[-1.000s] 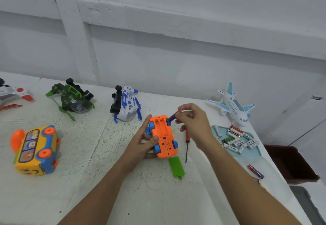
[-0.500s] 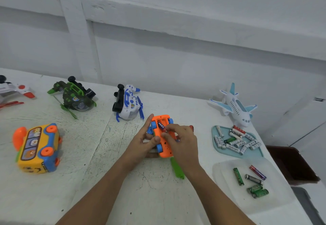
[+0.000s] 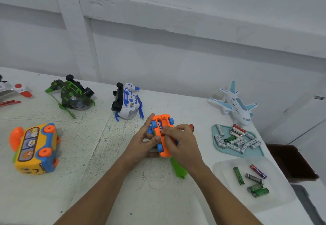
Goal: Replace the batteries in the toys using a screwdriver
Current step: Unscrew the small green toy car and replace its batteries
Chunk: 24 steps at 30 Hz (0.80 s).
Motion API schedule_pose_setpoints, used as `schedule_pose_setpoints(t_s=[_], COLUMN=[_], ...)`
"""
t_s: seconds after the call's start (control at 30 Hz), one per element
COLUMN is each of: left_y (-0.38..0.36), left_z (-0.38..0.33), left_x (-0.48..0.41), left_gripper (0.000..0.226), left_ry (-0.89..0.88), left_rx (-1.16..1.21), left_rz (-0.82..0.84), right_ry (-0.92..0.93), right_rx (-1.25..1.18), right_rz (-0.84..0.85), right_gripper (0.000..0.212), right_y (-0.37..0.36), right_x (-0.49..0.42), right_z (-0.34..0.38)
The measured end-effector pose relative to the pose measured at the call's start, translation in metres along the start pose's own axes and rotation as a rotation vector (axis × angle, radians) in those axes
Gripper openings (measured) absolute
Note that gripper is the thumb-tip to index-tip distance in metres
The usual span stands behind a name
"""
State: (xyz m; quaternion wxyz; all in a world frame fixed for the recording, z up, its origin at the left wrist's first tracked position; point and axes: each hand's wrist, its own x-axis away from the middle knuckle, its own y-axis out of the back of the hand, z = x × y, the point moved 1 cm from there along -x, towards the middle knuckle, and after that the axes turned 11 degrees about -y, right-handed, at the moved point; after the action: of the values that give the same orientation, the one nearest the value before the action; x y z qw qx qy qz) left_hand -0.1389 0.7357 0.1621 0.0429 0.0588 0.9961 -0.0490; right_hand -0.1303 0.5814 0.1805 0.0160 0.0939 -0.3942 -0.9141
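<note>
White tabletop point(image 3: 88, 180) carries an upturned orange toy car point(image 3: 165, 152). The left hand point(image 3: 141, 143) grips its left side, and the right hand point(image 3: 181, 143), curled over it, pinches a battery point(image 3: 160, 125) in the open compartment.

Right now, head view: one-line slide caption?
Left hand steadies upturned orange toy car; right hand fits a battery into its open compartment.

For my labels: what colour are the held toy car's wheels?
Blue wheels on the orange car; head view.
</note>
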Motion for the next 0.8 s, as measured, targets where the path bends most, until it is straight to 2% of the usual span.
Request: schedule_pose_setpoints(t_s=[0.17,0.23,0.33,0.4,0.47,0.53,0.63,0.7,0.8], left_y=[0.000,0.000,-0.001,-0.002,-0.002,-0.002,-0.002,-0.002,-0.002], left_z=[0.003,0.003,0.003,0.004,0.004,0.005,0.006,0.007,0.009], left_x=[-0.002,-0.001,0.000,0.000,0.000,0.001,0.001,0.001,0.001], left_gripper=[0.075,0.074,0.072,0.069,0.068,0.069,0.069,0.068,0.069], left_ry=[0.001,-0.003,-0.021,-0.029,-0.035,-0.041,-0.039,-0.036,-0.036], left_rx=[0.017,0.020,0.007,-0.003,-0.008,-0.016,-0.016,-0.009,-0.008], left_rz=[-0.009,-0.021,-0.035,-0.039,-0.042,-0.038,-0.039,-0.043,-0.039], right_ry=[-0.014,-0.092,-0.265,-0.349,-0.422,-0.504,-0.604,-0.643,-0.655], right_rx=[-0.030,-0.180,-0.569,-0.620,-0.420,-0.050,0.448,0.612,0.677], right_rz=[0.036,0.087,0.199,0.178,0.051,-0.049,-0.045,-0.022,0.014], right_gripper=[0.026,0.024,0.027,0.029,0.025,0.020,0.009,0.019,0.019], right_y=[0.003,0.010,0.033,0.049,0.066,0.081,0.097,0.100,0.098], right_x=[-0.005,-0.008,-0.018,-0.030,-0.045,-0.058,-0.068,-0.068,-0.066], right_z=[-0.002,0.000,0.002,-0.011,-0.037,-0.067,-0.101,-0.110,-0.115])
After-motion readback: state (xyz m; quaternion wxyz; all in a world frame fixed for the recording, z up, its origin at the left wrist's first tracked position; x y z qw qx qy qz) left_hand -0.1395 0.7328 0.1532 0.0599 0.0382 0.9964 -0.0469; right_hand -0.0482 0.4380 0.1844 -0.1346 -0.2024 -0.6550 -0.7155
